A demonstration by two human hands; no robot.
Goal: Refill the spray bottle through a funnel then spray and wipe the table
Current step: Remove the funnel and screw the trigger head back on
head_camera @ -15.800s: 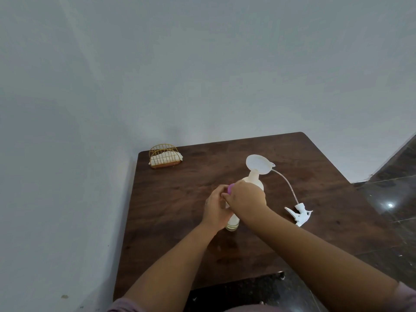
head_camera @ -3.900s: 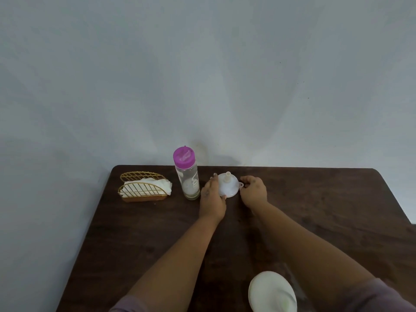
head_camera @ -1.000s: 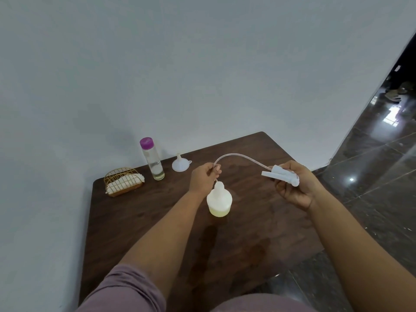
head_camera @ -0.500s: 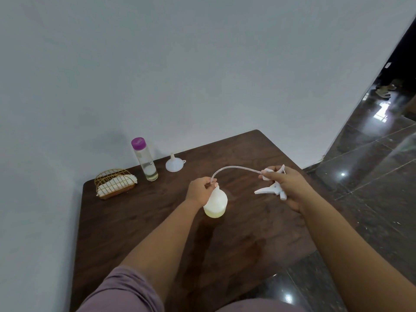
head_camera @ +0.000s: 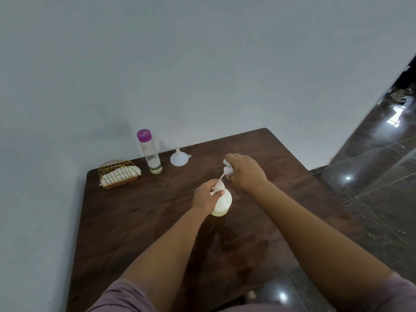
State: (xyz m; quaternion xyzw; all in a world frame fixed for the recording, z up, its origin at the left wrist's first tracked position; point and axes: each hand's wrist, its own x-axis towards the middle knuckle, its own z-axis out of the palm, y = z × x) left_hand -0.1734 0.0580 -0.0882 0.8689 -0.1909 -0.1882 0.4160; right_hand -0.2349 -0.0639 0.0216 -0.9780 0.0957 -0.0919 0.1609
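Along the far edge of the surface [head_camera: 139,221] stand the wire napkin holder [head_camera: 118,174], the purple-capped bottle [head_camera: 149,152] and the upturned funnel [head_camera: 179,156], each apart from the next. My left grip [head_camera: 206,197] and right grip [head_camera: 244,171] crowd the spray bottle [head_camera: 221,201] mid-surface. Bare wood lies left, right and nearer me, perhaps damp there.

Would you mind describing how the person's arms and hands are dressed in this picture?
Both forearms are bare from the hands up to the upper arms. The left hand and right hand wear no gloves, and no rings, watch or bracelets show. Short mauve sleeves appear at the bottom edge: the left sleeve and the right sleeve, plain with no visible markings.
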